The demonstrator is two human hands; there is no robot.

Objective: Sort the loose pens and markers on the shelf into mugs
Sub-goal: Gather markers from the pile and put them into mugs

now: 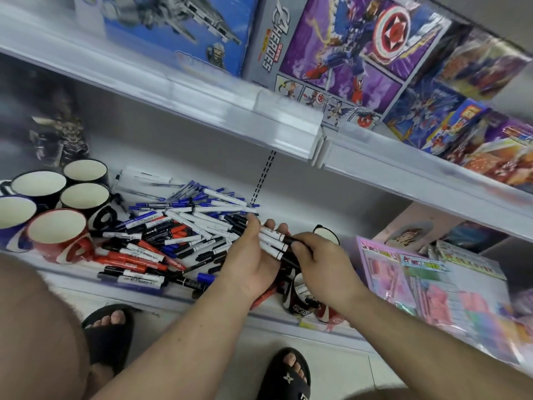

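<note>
A heap of loose pens and markers with blue, black and red caps covers the bottom shelf. Several empty mugs stand at the left: a red mug, a blue mug and black mugs. My left hand lies palm up over the heap's right end and holds a bundle of black-capped white markers. My right hand pinches the black cap end of one marker in that bundle. Another mug stands partly hidden behind my right hand, and a black mug lies below my hands.
The upper shelf edge overhangs the work area and carries toy boxes. Pink packaged sets stand at the right on the bottom shelf. My feet in black sandals are on the tiled floor below, my knee at lower left.
</note>
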